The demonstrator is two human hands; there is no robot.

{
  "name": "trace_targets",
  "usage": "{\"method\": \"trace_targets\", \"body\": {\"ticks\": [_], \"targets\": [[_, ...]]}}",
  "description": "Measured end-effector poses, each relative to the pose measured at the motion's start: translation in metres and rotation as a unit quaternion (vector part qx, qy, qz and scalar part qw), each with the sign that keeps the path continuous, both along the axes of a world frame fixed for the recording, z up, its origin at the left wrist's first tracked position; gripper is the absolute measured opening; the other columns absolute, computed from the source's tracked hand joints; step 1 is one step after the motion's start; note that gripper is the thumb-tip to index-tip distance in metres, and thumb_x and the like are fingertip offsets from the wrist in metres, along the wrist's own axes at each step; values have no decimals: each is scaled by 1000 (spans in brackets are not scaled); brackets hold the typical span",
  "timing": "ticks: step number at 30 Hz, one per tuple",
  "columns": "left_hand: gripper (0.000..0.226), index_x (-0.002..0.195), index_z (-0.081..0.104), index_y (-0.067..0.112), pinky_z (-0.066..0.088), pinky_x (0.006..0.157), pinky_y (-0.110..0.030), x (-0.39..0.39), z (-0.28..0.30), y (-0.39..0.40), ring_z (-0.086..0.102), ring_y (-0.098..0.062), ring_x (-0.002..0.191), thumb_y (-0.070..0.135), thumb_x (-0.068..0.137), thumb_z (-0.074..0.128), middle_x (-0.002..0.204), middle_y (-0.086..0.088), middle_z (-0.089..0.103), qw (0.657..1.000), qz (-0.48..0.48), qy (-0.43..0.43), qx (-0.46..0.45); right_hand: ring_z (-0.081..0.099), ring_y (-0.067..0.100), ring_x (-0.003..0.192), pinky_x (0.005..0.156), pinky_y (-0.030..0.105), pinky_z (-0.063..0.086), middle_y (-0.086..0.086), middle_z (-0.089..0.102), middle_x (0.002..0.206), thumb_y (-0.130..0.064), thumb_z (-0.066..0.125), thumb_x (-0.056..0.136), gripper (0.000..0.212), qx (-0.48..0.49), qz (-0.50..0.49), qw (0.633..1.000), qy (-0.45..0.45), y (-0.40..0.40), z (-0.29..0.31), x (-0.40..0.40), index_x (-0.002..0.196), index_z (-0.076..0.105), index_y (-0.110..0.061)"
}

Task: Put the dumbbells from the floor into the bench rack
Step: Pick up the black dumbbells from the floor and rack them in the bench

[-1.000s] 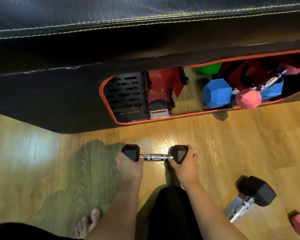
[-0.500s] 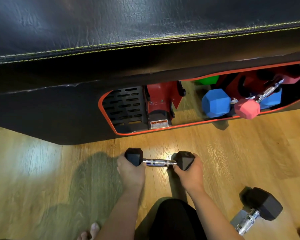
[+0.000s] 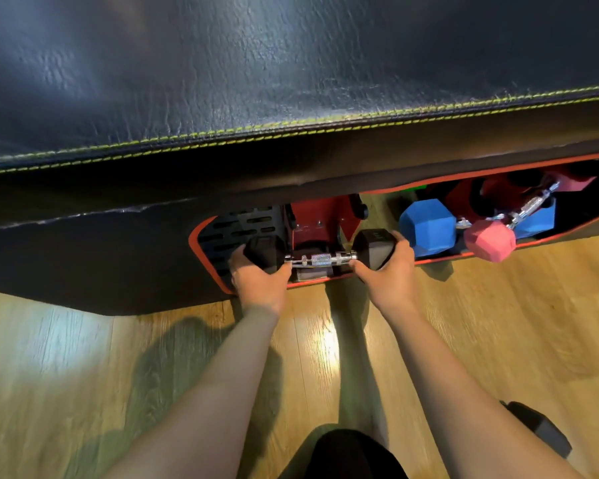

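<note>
A black hex dumbbell [image 3: 320, 260] with a chrome handle is held level at the red-rimmed opening of the bench rack [image 3: 204, 236], off the floor. My left hand [image 3: 260, 280] grips its left head and my right hand [image 3: 388, 271] grips its right head. Inside the rack to the right lie a blue dumbbell [image 3: 427, 227] and a pink dumbbell [image 3: 490, 240]. Another black dumbbell [image 3: 540, 430] lies on the floor at the lower right, partly hidden by my right forearm.
The black padded bench top [image 3: 291, 81] with yellow stitching overhangs the rack and fills the upper view. A red metal bracket [image 3: 320, 219] and a black slotted panel [image 3: 242, 224] sit inside the opening behind the dumbbell. Wooden floor [image 3: 83, 375] spreads below; my knee [image 3: 353, 454] is at the bottom.
Both hands have lifted the black dumbbell off the floor and carried it forward to the rack opening. The view has moved closer to the bench.
</note>
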State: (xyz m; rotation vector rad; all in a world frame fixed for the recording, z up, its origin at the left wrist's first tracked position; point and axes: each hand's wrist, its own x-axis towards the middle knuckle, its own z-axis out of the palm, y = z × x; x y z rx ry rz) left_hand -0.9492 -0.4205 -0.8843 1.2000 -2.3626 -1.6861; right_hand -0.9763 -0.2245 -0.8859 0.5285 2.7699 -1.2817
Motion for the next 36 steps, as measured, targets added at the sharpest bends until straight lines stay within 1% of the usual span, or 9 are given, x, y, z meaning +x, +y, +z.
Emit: {"method": "trace_targets", "body": {"ticks": [3, 6, 9, 12, 19, 22, 26, 33, 36], "targets": [[74, 136, 37, 10, 36, 94, -17, -16, -9, -4, 48, -15, 119, 14, 76, 80, 132, -6, 45, 999, -14, 6, -34, 47, 27, 127, 107, 43, 43, 7, 46, 136, -41, 85, 67, 94, 2, -3, 1000, -8, -2, -8, -22, 142, 33, -19], [89, 144, 28, 10, 39, 106, -36, -34, -18, -7, 41, -29, 132, 20, 74, 82, 144, -12, 37, 994, -63, -22, -83, 41, 32, 131, 109, 46, 38, 12, 40, 142, -41, 84, 69, 99, 13, 5, 999, -32, -6, -21, -37, 146, 26, -17], [104, 148, 20, 17, 43, 102, -48, -42, -24, -6, 38, -35, 133, 31, 68, 85, 146, -12, 31, 982, -115, -40, -144, 32, 42, 130, 109, 51, 31, 17, 27, 143, -46, 86, 63, 122, 94, 42, 991, -89, -18, -25, -49, 152, 7, -19], [112, 148, 17, 19, 46, 99, -48, -41, -31, -8, 39, -37, 131, 42, 62, 87, 143, -15, 30, 969, -142, -45, -198, 32, 44, 124, 106, 52, 34, 17, 24, 138, -41, 89, 60, 129, 126, 12, 986, -112, -29, -28, -56, 152, 0, -26], [111, 144, 21, 17, 50, 93, -41, -32, -42, -5, 45, -35, 126, 42, 59, 88, 139, -15, 35, 950, -153, -42, -269, 35, 40, 118, 100, 49, 39, 14, 25, 135, -39, 88, 62, 121, 126, -12, 988, -84, -27, -41, -55, 150, 5, -32], [112, 145, 20, 18, 49, 92, -40, -40, -43, -11, 42, -34, 128, 42, 60, 88, 142, -14, 31, 945, -177, -59, -267, 36, 41, 119, 94, 50, 43, 15, 24, 139, -36, 86, 66, 118, 136, -41, 985, -94, -32, -39, -50, 151, 4, -31], [110, 144, 17, 22, 51, 86, -37, -38, -40, -9, 43, -33, 127, 42, 61, 87, 141, -12, 31, 947, -174, -58, -264, 35, 41, 121, 99, 50, 41, 14, 20, 142, -35, 85, 70, 117, 127, -26, 984, -121, -31, -34, -52, 151, 0, -33], [115, 146, 15, 17, 49, 92, -44, -44, -35, -14, 45, -37, 127, 43, 61, 88, 141, -15, 32, 935, -202, -103, -271, 33, 41, 127, 101, 49, 40, 14, 18, 145, -35, 84, 70, 121, 147, -14, 975, -167, -32, -25, -59, 152, -6, -33], [125, 151, -1, 20, 43, 103, -46, -54, -23, -27, 39, -38, 133, 41, 65, 86, 152, -18, 21, 929, -262, -167, -198, 33, 42, 131, 104, 50, 38, 15, 16, 148, -39, 85, 69, 125, 176, 15, 967, -181, -30, -21, -62, 152, -8, -32]]}}
